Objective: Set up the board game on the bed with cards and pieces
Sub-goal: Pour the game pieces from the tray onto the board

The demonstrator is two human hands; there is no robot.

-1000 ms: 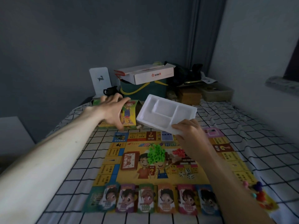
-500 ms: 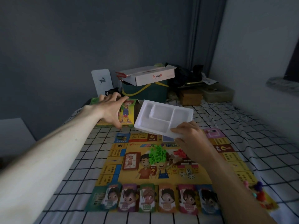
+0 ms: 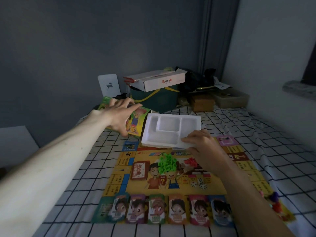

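Nearest edge of the game board (image 3: 171,187): row of 6 character cards (image 3: 162,211) side by side, faces up, overlapping the board's near border. Board lies flat on the checked bedsheet (image 3: 85,168). At its rt near corner, a small cluster of coloured pawns (image 3: 275,200). Mid-board: 3 white dice (image 3: 199,183), pile of green houses (image 3: 166,164), some red pieces (image 3: 190,161) just rt of the green, part hidden by the rt wrist. Red-framed card deck (image 3: 139,170) sits left of centre.

Right hand (image 3: 203,147) is above the board's far half, fingers and thumb curled, pinching the near rt edge of a white plastic tray (image 3: 169,130) w/ several compartments; tray held off the board, tilted up toward the camera.

Left hand (image 3: 119,115) reaches further, fingers spread and curved over the game box (image 3: 135,122), gripping its open end; box rests on the sheet just past the board's far left corner.

Beyond: green bin (image 3: 157,100) w/ a white carton (image 3: 160,81) on top, a white deer card (image 3: 108,86) against the wall.
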